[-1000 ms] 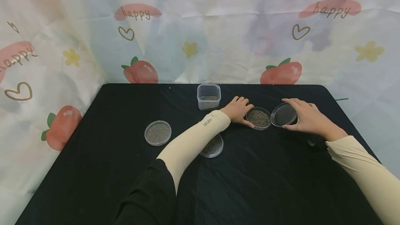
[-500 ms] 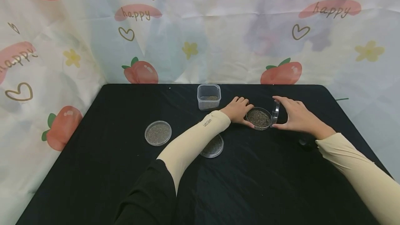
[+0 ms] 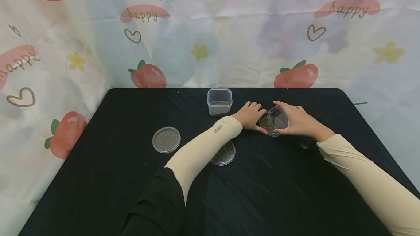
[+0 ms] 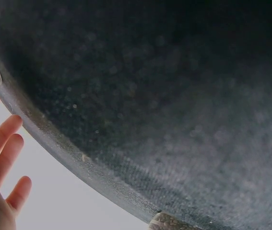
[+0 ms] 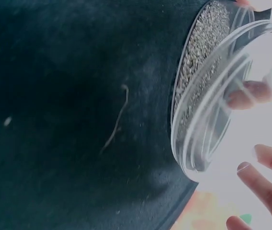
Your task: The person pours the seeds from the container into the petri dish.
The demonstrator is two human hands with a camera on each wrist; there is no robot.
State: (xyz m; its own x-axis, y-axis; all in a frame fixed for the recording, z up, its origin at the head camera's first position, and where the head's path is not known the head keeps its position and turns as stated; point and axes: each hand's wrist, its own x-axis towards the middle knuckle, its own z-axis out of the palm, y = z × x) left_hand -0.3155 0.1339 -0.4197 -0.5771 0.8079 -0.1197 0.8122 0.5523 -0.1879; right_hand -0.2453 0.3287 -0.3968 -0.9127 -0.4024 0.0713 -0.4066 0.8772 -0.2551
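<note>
My left hand (image 3: 248, 115) holds the left side of a clear petri dish (image 3: 266, 126), its thumb at the near rim. Brown grains cover the bottom of this dish. A clear round lid (image 3: 280, 118) is in my right hand (image 3: 301, 122), pinched at the edge between thumb and fingers. Tilted, the lid overlaps the dish's right part. In the right wrist view the lid (image 5: 186, 143) leans across the grain-filled dish (image 5: 204, 43). The left wrist view catches fingers of a hand (image 4: 2, 155) at its left edge; the held dish's middle is out of that view.
Behind my left hand stands a clear square tub (image 3: 220, 102) with some grains in it. One petri dish (image 3: 166, 140) of finer grains sits at left; another dish (image 3: 224, 154) is partly under my left forearm. A black cloth covers the table (image 3: 279, 192), and a printed curtain hangs behind.
My right hand has moved left with the lid, from beside the dish to over its right part, the lid turning upright and then tilting on the way. My left hand stays put.
</note>
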